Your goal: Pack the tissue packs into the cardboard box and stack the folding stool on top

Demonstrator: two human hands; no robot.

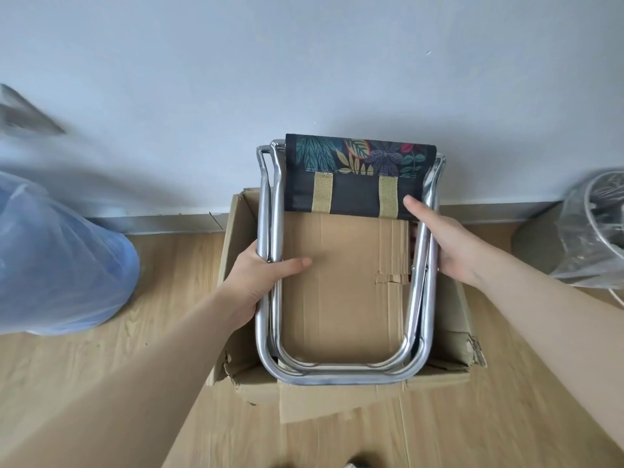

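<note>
The folded stool point(341, 368), silver tube legs with a dark leaf-print fabric seat, lies flat across the top of the cardboard box point(236, 231), seat end toward the wall. My left hand point(260, 278) grips the stool's left leg tubes, thumb over the top. My right hand point(439, 238) holds the right leg tubes, thumb near the seat fabric. The box's flaps are folded in under the stool, so the tissue packs are hidden.
The box stands on a wood floor against a white wall and grey skirting. A large blue-tinted plastic bag point(60, 258) bulges at the left. At the right edge sits a clear plastic-wrapped round object point(594, 231). A loose box flap point(337, 400) sticks out in front.
</note>
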